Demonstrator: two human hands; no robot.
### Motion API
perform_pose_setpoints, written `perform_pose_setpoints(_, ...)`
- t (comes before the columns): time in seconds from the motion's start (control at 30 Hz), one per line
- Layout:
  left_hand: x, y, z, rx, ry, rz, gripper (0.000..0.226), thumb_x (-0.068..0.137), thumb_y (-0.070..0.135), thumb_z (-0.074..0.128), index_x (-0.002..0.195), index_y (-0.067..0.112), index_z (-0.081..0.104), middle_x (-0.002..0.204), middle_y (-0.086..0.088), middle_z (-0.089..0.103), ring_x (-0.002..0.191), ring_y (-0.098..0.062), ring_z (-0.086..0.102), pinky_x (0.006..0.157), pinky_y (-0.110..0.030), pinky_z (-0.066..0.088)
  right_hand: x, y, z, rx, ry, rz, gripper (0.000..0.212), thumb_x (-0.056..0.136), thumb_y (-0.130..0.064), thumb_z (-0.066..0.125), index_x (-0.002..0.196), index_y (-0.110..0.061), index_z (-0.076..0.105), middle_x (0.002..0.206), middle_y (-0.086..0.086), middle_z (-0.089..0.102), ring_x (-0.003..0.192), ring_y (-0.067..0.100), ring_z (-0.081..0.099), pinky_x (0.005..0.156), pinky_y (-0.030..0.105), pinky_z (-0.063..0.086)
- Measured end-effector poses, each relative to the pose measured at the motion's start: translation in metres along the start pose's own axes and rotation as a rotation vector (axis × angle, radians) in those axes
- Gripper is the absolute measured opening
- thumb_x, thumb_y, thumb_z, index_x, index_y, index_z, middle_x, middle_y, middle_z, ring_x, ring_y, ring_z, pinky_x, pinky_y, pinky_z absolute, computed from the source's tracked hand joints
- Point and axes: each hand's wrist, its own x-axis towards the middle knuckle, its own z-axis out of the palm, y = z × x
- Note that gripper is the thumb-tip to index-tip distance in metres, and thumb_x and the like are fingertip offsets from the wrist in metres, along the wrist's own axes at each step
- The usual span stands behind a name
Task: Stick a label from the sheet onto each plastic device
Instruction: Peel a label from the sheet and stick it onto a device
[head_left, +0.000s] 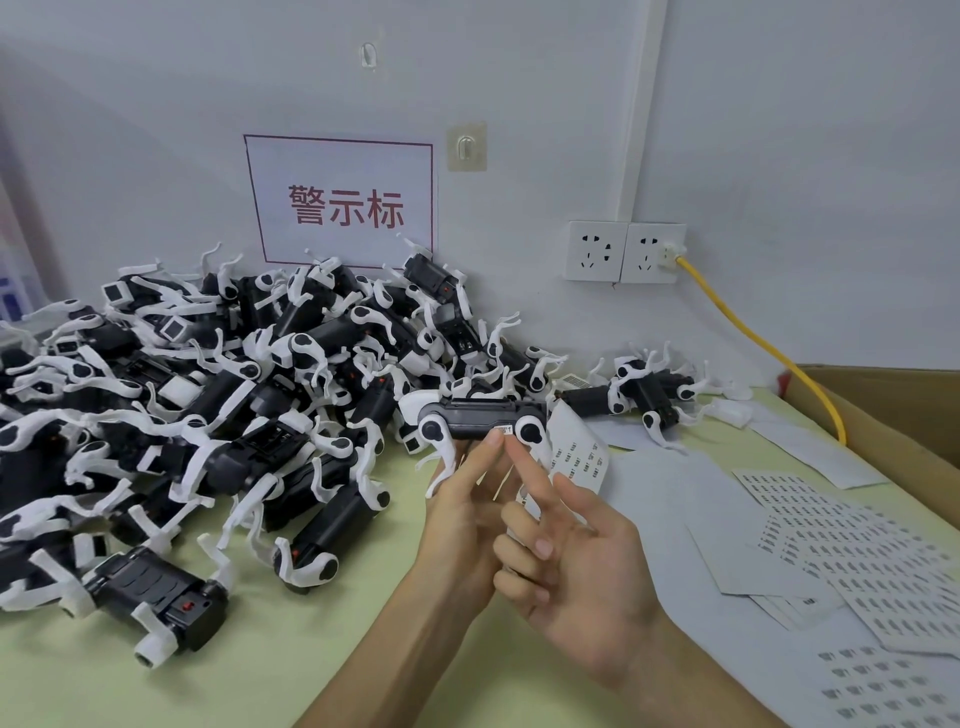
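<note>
White wall (779, 156) far: red-bordered sign (340, 200) centre, twin sockets (626, 252) right, yellow cable (763, 343) plugged in. Pale green tabletop (260, 675), cardboard box (893, 415) at right.

Pale green table (311, 675) bears heaped devices (208, 389) and label sheets (857, 545) (some overlapping).

Wall sign (340, 200), sockets (626, 252), yellow cable (737, 314), cardboard box (891, 415)

device pile (208, 395) left, label sheets (878, 561) right on table (291, 649).
</note>
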Motion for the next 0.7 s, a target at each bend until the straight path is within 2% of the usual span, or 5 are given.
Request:
perform_pose_setpoints(0.23, 0.0015, -0.0004, -0.0002, -0.001, 0.039, 0.003, 0.025, 0.071, 0.038, 0.081, 0.065, 0.022, 0.063, 0.083, 0.005, 0.065, 0.073, -0.014, 0.064, 0.063, -0.028, 0.056, -0.0005, 0.0006, 0.0006, -0.008, 0.0, 0.01, 0.053, 0.082, -0.03, 0.061, 0.135, -0.027, 0.063, 0.056, 0.001, 0.031, 0.048, 0.014, 0.024, 0.044, 0.025, 0.023)
perform_pose_setpoints(0.4, 0.0024, -0.0013, -0.0004, -0.01, 0.065, 0.014, 0.032, 0.07, 0.037, 0.083, 0.084, 0.02, 0.059, 0.091, 0.002, 0.068, 0.098, -0.02, 0.063, 0.086, -0.036, 0.052, -0.0011, 0.0009, 0.0011, -0.021, -0.055, 0.016, 0.071, 0.069, -0.027, 0.084, 0.137, -0.027, 0.062, 0.057, 0.001, 0.031, 0.05, 0.014, 0.022, 0.045, 0.025, 0.024)
perform_pose_setpoints(0.5, 0.0029, -0.003, -0.0004, -0.01, 0.088, 0.037, 0.042, 0.069, 0.036, 0.084, 0.094, 0.016, 0.057, 0.093, -0.002, 0.067, 0.101, -0.024, 0.062, 0.096, -0.043, 0.05, -0.001, 0.0005, -0.0003, -0.025, -0.055, 0.017, 0.06, 0.078, -0.027, 0.074, 0.137, -0.026, 0.062, 0.058, 0.001, 0.032, 0.051, 0.014, 0.02, 0.045, 0.025, 0.024)
perform_pose_setpoints(0.57, 0.0031, -0.0035, -0.0002, -0.006, 0.108, 0.058, 0.051, 0.068, 0.035, 0.084, 0.103, 0.017, 0.051, 0.093, -0.003, 0.067, 0.099, -0.024, 0.063, 0.102, -0.043, 0.048, -0.0009, -0.0001, -0.0007, -0.016, -0.05, 0.021, 0.059, 0.079, -0.026, 0.073, 0.137, -0.027, 0.062, 0.058, 0.001, 0.032, 0.051, 0.014, 0.021, 0.044, 0.025, 0.025)
perform_pose_setpoints(0.7, 0.0041, -0.0047, 0.0011, 0.004, 0.137, 0.093, 0.051, 0.07, 0.032, 0.083, 0.104, 0.018, 0.049, 0.093, -0.005, 0.065, 0.093, -0.021, 0.065, 0.098, -0.04, 0.048, -0.0004, 0.0002, -0.0004, -0.013, -0.011, 0.019, 0.052, 0.084, -0.031, 0.06, 0.135, -0.027, 0.063, 0.057, 0.001, 0.03, 0.05, 0.014, 0.021, 0.045, 0.025, 0.023)
